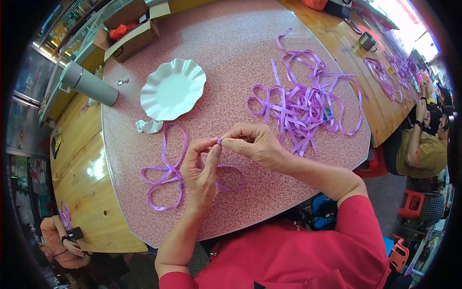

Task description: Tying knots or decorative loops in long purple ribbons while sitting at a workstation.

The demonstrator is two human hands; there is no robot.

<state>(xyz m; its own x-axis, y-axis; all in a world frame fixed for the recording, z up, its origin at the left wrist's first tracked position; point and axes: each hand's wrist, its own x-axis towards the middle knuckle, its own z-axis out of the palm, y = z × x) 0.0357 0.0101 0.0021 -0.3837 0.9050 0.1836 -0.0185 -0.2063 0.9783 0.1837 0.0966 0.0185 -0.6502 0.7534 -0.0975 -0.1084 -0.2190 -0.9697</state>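
My left hand (201,168) and my right hand (260,147) meet above the pink speckled table, fingertips pinched together. Between them is a small purple bit of ribbon (219,140), mostly hidden by the fingers. Around and beneath my left hand lies a purple ribbon in open loops (167,169), gathered at a small knot-like spot. One loop (240,178) shows to the right of my left wrist. Beyond my right hand a large tangled pile of purple ribbons (303,108) is spread on the table.
A white scalloped plate (173,91) sits at the far left, with crumpled white paper (149,126) beside it. A grey flask (90,84), a small metal object (123,82) and a cardboard box (131,45) stand farther back. Other people sit at left and right; more ribbons (382,79) lie there.
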